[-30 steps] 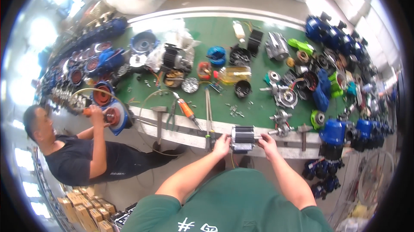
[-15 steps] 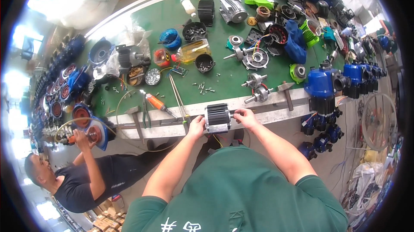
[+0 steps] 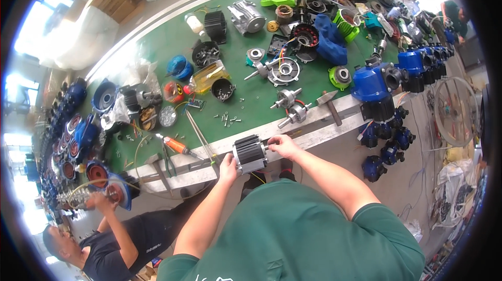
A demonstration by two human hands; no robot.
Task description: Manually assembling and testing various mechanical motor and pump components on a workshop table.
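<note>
A black finned electric motor (image 3: 250,152) lies on its side at the bench's front edge, between my two hands. My left hand (image 3: 228,169) is closed on its left end. With thumb and fingers, my right hand (image 3: 283,146) pinches the short shaft that sticks out of its right end; the fingertips hide part of that shaft. Behind the motor on the green mat are loose screws (image 3: 226,119) and two metal shafts with gears (image 3: 292,104). To its left rest long thin metal rods (image 3: 201,135) and an orange power screwdriver (image 3: 176,145).
Hammers (image 3: 331,107) lie at the front edge on both sides. A screw cup (image 3: 223,89), a yellow liquid bottle (image 3: 207,76) and motor parts crowd the mat (image 3: 172,111). Blue actuators (image 3: 372,85) line the right edge. At left, a co-worker (image 3: 123,234) handles a blue housing.
The whole view has turned and shifted, so the bench things appear further left. Both my hands keep their hold on the motor and its shaft.
</note>
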